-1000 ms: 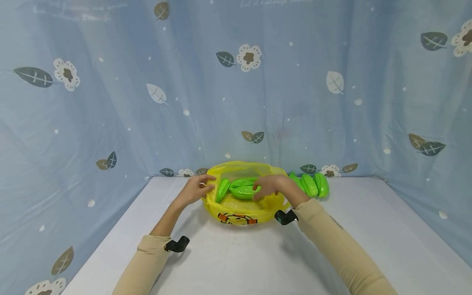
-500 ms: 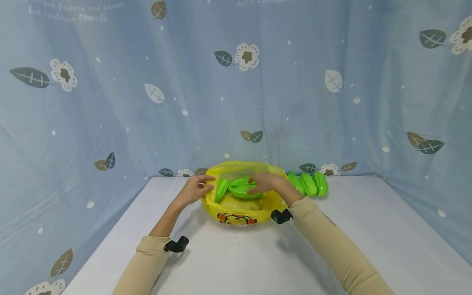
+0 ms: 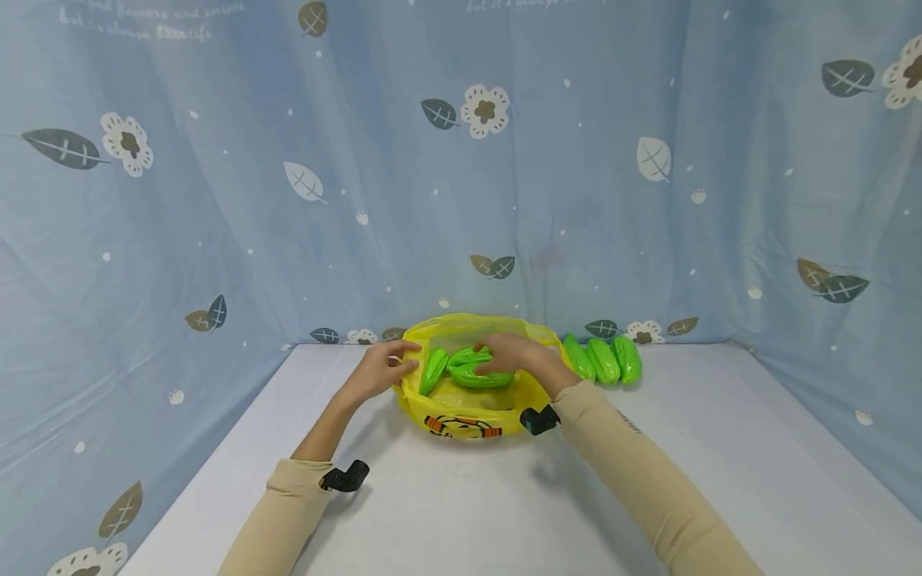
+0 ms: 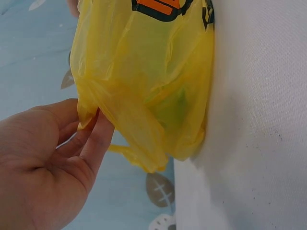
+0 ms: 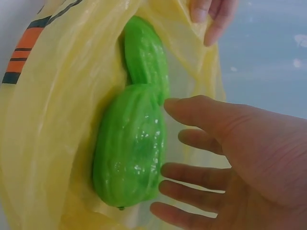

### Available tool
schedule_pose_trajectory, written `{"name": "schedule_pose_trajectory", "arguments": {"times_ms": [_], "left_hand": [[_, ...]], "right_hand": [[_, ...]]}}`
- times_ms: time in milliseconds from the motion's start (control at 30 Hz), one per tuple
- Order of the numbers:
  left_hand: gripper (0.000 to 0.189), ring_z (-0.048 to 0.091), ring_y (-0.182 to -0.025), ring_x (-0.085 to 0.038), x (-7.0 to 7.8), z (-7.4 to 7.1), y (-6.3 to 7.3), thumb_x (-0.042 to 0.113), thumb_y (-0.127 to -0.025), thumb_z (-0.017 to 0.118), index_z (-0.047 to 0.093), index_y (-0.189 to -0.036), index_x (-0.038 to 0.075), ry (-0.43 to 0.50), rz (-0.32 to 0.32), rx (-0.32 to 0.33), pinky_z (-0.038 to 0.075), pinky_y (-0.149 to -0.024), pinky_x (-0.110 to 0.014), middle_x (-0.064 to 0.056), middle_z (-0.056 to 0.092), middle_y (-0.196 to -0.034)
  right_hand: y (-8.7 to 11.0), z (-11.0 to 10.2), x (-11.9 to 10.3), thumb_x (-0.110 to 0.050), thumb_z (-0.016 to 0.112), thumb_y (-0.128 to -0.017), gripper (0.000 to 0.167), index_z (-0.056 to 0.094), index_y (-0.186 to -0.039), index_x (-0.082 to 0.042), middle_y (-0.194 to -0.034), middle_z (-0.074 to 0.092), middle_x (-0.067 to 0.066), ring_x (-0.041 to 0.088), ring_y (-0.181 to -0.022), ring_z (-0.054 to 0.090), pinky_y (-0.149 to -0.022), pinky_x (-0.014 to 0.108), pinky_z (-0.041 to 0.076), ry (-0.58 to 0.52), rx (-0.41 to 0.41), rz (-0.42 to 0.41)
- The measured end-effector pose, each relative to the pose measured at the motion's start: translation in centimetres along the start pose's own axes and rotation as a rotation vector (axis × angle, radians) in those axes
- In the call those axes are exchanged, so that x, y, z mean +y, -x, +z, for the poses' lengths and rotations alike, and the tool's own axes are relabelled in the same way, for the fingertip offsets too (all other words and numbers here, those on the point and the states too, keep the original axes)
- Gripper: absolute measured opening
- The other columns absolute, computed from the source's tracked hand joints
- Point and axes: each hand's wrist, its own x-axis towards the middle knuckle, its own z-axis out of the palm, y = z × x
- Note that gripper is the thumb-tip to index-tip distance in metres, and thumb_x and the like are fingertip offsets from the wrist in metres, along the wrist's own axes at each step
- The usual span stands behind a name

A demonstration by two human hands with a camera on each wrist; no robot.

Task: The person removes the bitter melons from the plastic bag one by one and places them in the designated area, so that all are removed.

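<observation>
A yellow plastic bag (image 3: pixel 416 408) stands on the white table with its mouth spread. My left hand (image 3: pixel 376 372) pinches the bag's left rim; in the left wrist view the thumb and fingers hold the thin plastic. Inside lie several glossy green ribbed gourds, among them a slanted gourd (image 3: pixel 434 370) on the left and a gourd (image 3: pixel 491 379) near the middle. My right hand (image 3: pixel 513 352) reaches into the mouth from the right. In the right wrist view its fingers are spread along one side of the larger-looking gourd (image 5: pixel 125 148), not wrapped round it.
Outside the bag, to its right, several more green gourds (image 3: pixel 603 362) lie side by side at the back of the table (image 3: pixel 461 504). A blue curtain (image 3: pixel 461 200) printed with leaves and flowers hangs behind and at both sides.
My right hand has moved left and slightly farther back inside the bag, over the gourds there. The left hand stays on the rim, and the gourds outside have not moved.
</observation>
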Motion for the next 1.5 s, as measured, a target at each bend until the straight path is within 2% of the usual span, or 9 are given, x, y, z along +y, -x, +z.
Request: {"name": "schedule_pose_trajectory", "arguments": {"times_ms": [233,533,700,1033,1500], "left_hand": [[0.035,0.07,-0.091,-0.022,0.0,0.0,0.1,0.018,-0.096,0.063,0.062,-0.13,0.008,0.001,0.014,-0.006,0.06,-0.064,-0.028,-0.017,0.064,-0.115],[0.035,0.069,-0.097,-0.027,-0.1,0.0,0.1,0.018,-0.097,0.063,0.063,-0.13,0.008,-0.013,0.02,-0.001,0.06,-0.064,-0.028,-0.018,0.062,-0.12],[0.035,0.07,-0.094,-0.026,-0.1,0.0,0.0,0.018,-0.097,0.063,0.063,-0.13,0.008,-0.009,0.027,-0.001,0.06,-0.063,-0.028,-0.018,0.063,-0.119],[0.034,0.069,-0.094,-0.025,0.0,0.0,0.0,0.018,-0.097,0.063,0.063,-0.129,0.008,-0.003,0.018,-0.007,0.06,-0.064,-0.028,-0.018,0.062,-0.119],[0.033,0.07,-0.092,-0.024,-0.2,0.0,-0.1,0.016,-0.096,0.063,0.063,-0.129,0.008,-0.001,0.024,0.001,0.06,-0.063,-0.027,-0.017,0.064,-0.115]], "right_hand": [[-0.6,0.7,0.1,-0.033,0.063,-0.096,0.051,0.051,-0.14,-0.008,-0.144,0.051,0.012,0.031,-0.128,0.053,-0.107,0.046,0.045,0.006,0.02,0.005],[-1.2,1.2,0.1,-0.032,0.064,-0.096,0.052,0.051,-0.14,-0.008,-0.144,0.052,0.011,0.029,-0.129,0.052,-0.109,0.045,0.044,-0.006,0.022,0.034],[-1.6,1.6,0.3,-0.032,0.064,-0.096,0.051,0.053,-0.139,-0.007,-0.143,0.052,0.011,0.029,-0.131,0.05,-0.109,0.044,0.044,0.008,0.016,0.034],[-1.3,1.7,0.2,-0.031,0.066,-0.095,0.05,0.053,-0.138,-0.008,-0.145,0.05,0.012,0.03,-0.135,0.047,-0.112,0.045,0.041,0.007,-0.001,0.038],[-1.3,2.1,0.0,-0.027,0.068,-0.093,0.05,0.053,-0.139,-0.012,-0.145,0.051,0.009,0.03,-0.136,0.045,-0.113,0.045,0.04,0.064,-0.012,0.068]]}}
